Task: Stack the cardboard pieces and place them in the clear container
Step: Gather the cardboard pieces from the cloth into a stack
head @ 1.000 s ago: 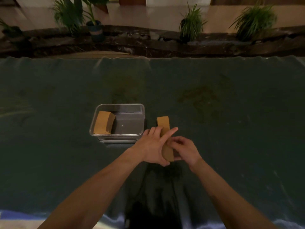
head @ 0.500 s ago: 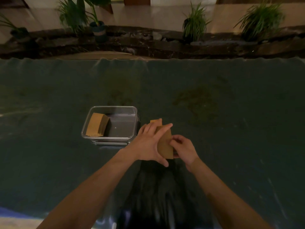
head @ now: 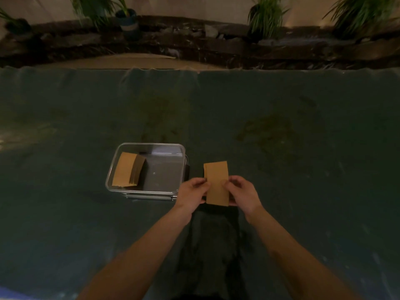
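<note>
A stack of brown cardboard pieces (head: 216, 180) is held flat, face up, just right of the clear container (head: 181, 148). My left hand (head: 191, 192) grips the stack's left edge and my right hand (head: 243, 192) grips its right edge. Inside the container, at its left end, another stack of cardboard pieces (head: 127, 169) leans against the wall. The right part of the container's floor is bare.
A dark green cloth (head: 303, 148) covers the table, with stains at mid right. Potted plants (head: 127, 16) and dark stones line the ground beyond the far edge. A dark shadow lies on the cloth under my hands.
The cardboard stack has turned from edge-on to flat and face up. My left hand slid off its top to the left edge. The right hand now holds the right edge.
</note>
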`<action>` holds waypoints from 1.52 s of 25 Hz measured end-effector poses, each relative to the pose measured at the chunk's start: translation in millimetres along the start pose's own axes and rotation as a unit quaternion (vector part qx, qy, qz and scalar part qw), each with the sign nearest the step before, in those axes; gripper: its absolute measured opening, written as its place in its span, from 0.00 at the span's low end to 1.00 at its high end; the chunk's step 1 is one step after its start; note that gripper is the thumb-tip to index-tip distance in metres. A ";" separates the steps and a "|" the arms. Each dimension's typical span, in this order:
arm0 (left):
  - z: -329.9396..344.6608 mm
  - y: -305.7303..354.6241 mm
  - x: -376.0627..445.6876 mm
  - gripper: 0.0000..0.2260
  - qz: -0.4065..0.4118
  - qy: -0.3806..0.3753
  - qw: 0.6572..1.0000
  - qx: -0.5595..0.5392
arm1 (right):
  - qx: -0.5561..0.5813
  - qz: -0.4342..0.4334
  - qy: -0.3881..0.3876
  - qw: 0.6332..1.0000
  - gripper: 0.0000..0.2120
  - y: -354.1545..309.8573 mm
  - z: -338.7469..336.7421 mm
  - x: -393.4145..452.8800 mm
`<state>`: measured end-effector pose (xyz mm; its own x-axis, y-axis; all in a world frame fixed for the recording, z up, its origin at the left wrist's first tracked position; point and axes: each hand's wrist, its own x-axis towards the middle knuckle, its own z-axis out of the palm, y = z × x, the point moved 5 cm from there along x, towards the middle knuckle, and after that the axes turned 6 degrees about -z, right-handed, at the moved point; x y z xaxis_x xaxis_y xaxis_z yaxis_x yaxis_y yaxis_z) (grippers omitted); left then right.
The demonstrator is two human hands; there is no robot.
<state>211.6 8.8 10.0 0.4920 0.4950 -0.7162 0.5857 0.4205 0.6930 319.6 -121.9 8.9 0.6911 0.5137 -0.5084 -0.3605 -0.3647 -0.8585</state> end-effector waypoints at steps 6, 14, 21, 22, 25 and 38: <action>4.8 -5.8 50.6 0.13 -0.007 0.082 0.988 0.132 | -0.133 0.026 0.072 0.988 0.16 18.9 4.2 38.7; 6.9 -6.3 80.4 0.12 0.052 0.120 0.960 0.248 | -0.239 0.005 0.083 0.967 0.18 21.4 11.8 67.2; 7.7 -6.6 84.3 0.08 0.081 0.130 0.937 0.314 | -0.241 0.005 0.114 0.964 0.15 26.0 17.0 66.6; 7.5 -6.1 84.7 0.05 0.080 0.129 0.939 0.309 | -0.235 0.004 0.117 0.965 0.17 27.0 17.4 67.2; 7.5 -6.5 86.2 0.05 0.079 0.131 0.946 0.286 | -0.218 0.027 0.101 0.970 0.24 32.0 21.9 70.1; 11.1 -22.7 94.1 0.12 -0.086 0.066 0.990 0.092 | 0.073 0.191 -0.002 0.979 0.19 37.8 24.6 67.5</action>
<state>251.7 37.3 -74.0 0.2936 0.5286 -0.7965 0.7671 0.3669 0.5263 337.2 -81.9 -59.6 0.4860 0.3649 -0.7941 -0.6777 -0.4163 -0.6061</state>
